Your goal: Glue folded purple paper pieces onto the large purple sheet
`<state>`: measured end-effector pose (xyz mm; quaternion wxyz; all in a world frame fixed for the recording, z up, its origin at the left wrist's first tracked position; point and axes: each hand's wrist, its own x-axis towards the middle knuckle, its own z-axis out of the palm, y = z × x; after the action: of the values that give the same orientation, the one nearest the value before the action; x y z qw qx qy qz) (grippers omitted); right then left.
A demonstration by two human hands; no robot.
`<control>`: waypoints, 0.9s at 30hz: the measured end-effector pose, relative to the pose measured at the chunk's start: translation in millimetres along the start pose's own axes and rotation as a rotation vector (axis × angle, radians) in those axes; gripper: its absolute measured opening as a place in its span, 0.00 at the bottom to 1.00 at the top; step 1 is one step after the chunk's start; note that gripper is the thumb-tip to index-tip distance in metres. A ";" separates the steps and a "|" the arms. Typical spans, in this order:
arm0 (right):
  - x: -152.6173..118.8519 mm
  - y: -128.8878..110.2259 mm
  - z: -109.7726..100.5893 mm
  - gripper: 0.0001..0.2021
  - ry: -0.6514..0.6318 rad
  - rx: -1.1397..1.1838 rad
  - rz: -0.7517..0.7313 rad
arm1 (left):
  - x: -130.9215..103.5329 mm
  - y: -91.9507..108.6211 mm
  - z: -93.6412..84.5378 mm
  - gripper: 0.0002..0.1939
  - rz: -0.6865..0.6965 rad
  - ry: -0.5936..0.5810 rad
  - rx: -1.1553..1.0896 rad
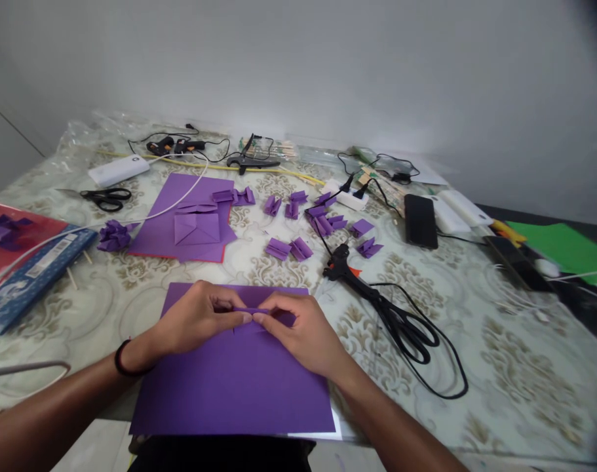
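Both hands meet over a large purple sheet at the table's front edge. My left hand pinches the left end of a small folded purple paper between thumb and fingers. The other end is pinched by my right hand, the two thumb tips nearly touching. Fingers partly cover the folded piece. Beyond the hands lie several small folded purple pieces, and a larger folded purple piece rests on purple sheets.
A black glue gun and black-handled scissors lie to the right. A dark phone is farther back. At left are other scissors, a crumpled purple paper piece and a blue package. Cords cross the table.
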<state>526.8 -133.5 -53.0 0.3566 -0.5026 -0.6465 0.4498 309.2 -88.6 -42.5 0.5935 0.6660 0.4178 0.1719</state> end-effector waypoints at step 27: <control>2.3 1.6 -11.0 0.08 0.062 0.217 0.045 | 0.9 0.2 1.1 0.13 0.483 0.183 0.222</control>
<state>536.8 -128.7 -50.7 0.4186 -0.4889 -0.5712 0.5093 310.6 -88.6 -42.8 0.4185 0.7890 0.3152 0.3210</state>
